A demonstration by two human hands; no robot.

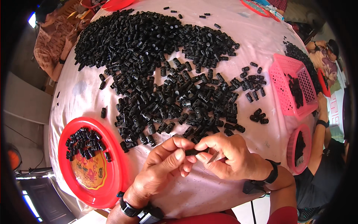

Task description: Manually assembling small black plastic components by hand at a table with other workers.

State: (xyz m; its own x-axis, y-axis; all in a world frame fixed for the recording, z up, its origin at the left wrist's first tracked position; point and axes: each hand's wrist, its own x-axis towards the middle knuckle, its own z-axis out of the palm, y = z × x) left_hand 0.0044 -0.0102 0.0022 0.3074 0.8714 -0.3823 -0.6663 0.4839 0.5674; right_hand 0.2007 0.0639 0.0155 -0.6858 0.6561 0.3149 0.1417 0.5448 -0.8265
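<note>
Left hand point(162, 168): fingers pinching one end of a small black cylinder point(191, 152). Right hand point(236, 158): fingers grasping its other end, with a thin greyish strip point(214, 156) also held in the grip; exact kind unclear.

Cylinder: one, held between the two hands, above the near edge of the heap. Probably light, rigid, plastic-like; smooth, so apt to roll or slip; unlikely to be fragile. Best taken by its ends or around the barrel, thumb against forefinger.

Heap of black pieces point(130, 41): very many, loose, spreading toward the hands.

Bench point(257, 143): covered in pale pink cloth, creased and spotted.

Red round tray point(63, 156): at left, patterned base, a cluster of similar pieces inside.

Pink basket point(278, 87): at right, perforated, dark contents. Pink tub point(293, 160): just beside it, likewise part-filled.

Room: co-worker in patterned shirt point(52, 48), far left; co-worker's forearm point(317, 149), right; pale wall point(24, 97), left.
</note>
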